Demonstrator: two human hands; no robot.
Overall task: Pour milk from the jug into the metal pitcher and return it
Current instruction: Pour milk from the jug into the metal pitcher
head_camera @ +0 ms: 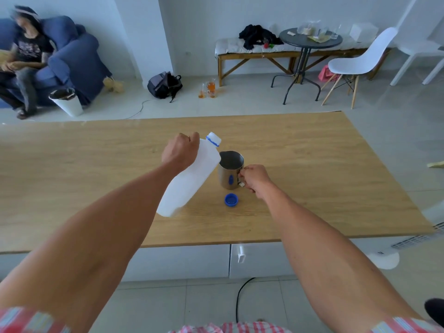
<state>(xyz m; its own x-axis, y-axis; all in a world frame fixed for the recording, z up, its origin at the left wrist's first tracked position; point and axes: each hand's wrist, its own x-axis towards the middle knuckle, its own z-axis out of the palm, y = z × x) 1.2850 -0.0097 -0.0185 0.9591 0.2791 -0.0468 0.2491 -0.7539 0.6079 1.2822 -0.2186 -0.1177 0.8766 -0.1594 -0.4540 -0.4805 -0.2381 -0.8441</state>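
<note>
White plastic marks the jug [192,174], lifted clear of the tabletop [72,164] and tilted, its open neck raised toward the far side and hanging just beside the rim of the metal pitcher [230,169]; the left hand [179,152] grips it near the top, fingers curled round what looks like the handle; no milk shows at the mouth yet, so I judge the step to be the start of the pour, with the return still to come; the next move calls for swinging the neck over the pitcher's opening and tipping it down slowly, since the mouth now points up and sits beside the rim rather than above it; the pitcher stands upright on the wood; the right hand [255,177] pinches its handle to steady it; the blue cap [231,200] lies on the tabletop just in front of the pitcher, near the jug's base but clear of the pouring path.
</note>
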